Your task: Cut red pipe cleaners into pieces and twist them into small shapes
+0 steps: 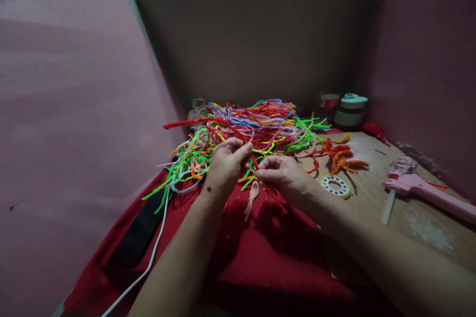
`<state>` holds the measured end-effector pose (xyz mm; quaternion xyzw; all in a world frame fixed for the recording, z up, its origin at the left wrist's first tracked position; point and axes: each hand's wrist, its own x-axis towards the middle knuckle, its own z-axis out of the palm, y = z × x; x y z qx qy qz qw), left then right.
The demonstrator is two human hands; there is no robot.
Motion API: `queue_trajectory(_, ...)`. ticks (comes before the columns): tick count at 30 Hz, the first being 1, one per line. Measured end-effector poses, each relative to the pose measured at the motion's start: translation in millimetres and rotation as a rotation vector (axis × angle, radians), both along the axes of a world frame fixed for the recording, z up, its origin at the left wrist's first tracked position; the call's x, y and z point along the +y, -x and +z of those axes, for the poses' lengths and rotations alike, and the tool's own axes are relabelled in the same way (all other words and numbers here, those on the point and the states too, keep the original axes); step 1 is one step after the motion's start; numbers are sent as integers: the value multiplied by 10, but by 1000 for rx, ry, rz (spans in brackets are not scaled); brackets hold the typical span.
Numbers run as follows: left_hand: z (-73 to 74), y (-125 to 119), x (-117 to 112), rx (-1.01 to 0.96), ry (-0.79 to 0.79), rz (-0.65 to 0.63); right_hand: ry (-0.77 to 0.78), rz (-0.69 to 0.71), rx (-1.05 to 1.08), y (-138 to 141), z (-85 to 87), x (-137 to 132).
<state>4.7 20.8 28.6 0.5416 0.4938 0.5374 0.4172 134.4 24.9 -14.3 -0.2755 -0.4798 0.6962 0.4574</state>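
Note:
A red pipe cleaner (255, 162) runs slantwise through both hands, its long end reaching up to the left and its shorter end pointing down to the right. My left hand (227, 159) pinches it between thumb and fingers. Just to the right, my right hand (284, 177) grips the lower stretch with its fingertips. Behind the hands lies a big heap of multicoloured pipe cleaners (260, 116). Below the fingers is a small pale pink spoon-shaped piece (253, 193), close to the red cloth (256, 257).
On the right, a brown board (364, 218) bears a pink glue gun (420, 183), a white tape roll (335, 186) and orange-red twisted pipe cleaners (340, 156). A lidded container (350, 110) stands behind. At left lie a dark phone (136, 233) and a white cable (158, 242). Walls enclose the table.

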Motion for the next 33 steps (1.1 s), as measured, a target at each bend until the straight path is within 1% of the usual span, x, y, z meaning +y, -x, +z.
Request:
queue_trajectory(4, 50, 32, 73, -107, 25, -95, -11, -8, 24, -14, 30, -5)
queue_trajectory(7, 46, 43, 72, -180, 64, -132, -38, 51, 41, -14, 9, -4)
queue_trajectory(10, 1, 44, 36, -221, 85, -179, -58, 108, 105, 3, -15, -15)
queue_trajectory(15, -96, 43, 8, -302, 160, -308, -39, 60, 191, 27, -33, -19)
queue_trajectory(17, -116, 47, 9, -317, 181, -301, -16, 51, 188, 23, -32, -13)
queue_trajectory(20, -128, 62, 3, -313, 171, -259, 14, 57, 154, 11, -20, -16)
queue_trajectory(24, -131, 89, -15, -299, 170, -242, 27, 53, 121, 3, 2, -43)
queue_trajectory(28, -125, 104, -28, -257, 168, -270, 16, 37, 99, 8, 18, -66)
queue_trajectory(33, -135, 103, -54, -226, 165, -323, -50, -29, 59, 19, 18, -78)
